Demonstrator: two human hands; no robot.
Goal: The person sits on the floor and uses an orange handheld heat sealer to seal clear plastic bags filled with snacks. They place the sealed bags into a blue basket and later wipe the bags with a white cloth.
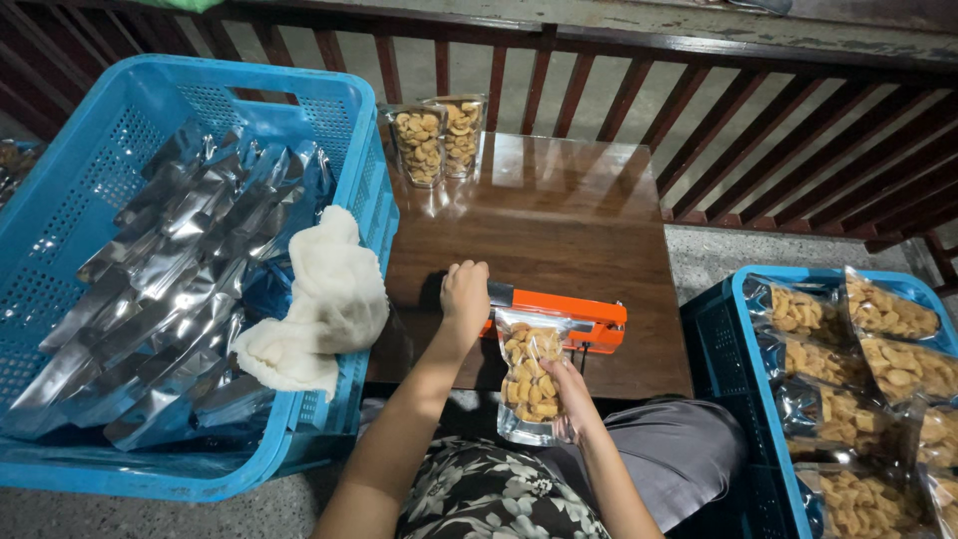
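An orange heat sealer (589, 327) lies along the near edge of a small brown table (559, 230). My left hand (465, 293) presses down on the sealer's handle end, fingers curled over it. My right hand (569, 397) grips a clear stand-up pouch of pale yellow snacks (529, 377) by its lower right side. The pouch's top edge sits in the sealer's jaw. Two more filled pouches (437, 140) stand upright at the table's far left corner.
A blue crate (60, 230) on the left holds several empty silver pouches and a white cloth (324, 299) draped over its rim. A blue crate (738, 329) on the right holds several filled pouches. A dark wooden railing (699, 110) runs behind the table.
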